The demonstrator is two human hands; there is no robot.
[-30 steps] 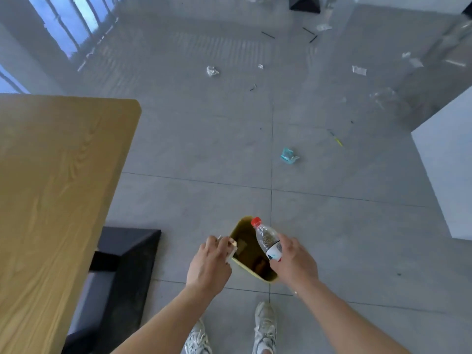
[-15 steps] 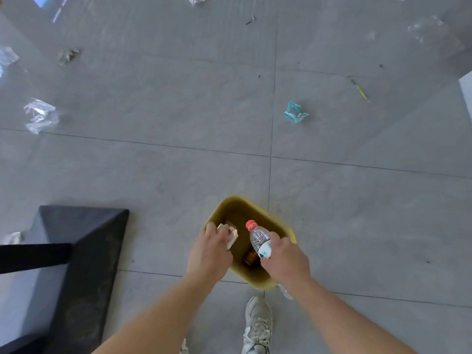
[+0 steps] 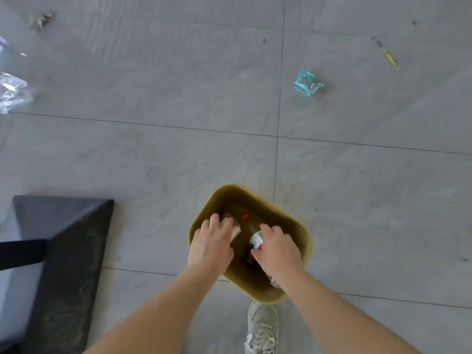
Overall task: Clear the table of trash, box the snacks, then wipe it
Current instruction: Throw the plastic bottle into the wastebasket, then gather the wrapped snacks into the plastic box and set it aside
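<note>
A clear plastic bottle [image 3: 256, 240] — red cap, white-and-blue label — tilts cap-down inside the olive-yellow bin [image 3: 305, 241] on the grey floor [image 3: 153, 154]. The right hand [image 3: 277, 249] grips its body; the left hand [image 3: 210, 245] clenches a pale crumpled scrap [image 3: 236, 229] over the bin.

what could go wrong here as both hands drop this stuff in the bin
The bottle in the right hand lies slanted across the small yellow bin; it may catch the rim or tip the bin. The paper scrap in the left hand sits near the left wall and could flutter outside.
</note>
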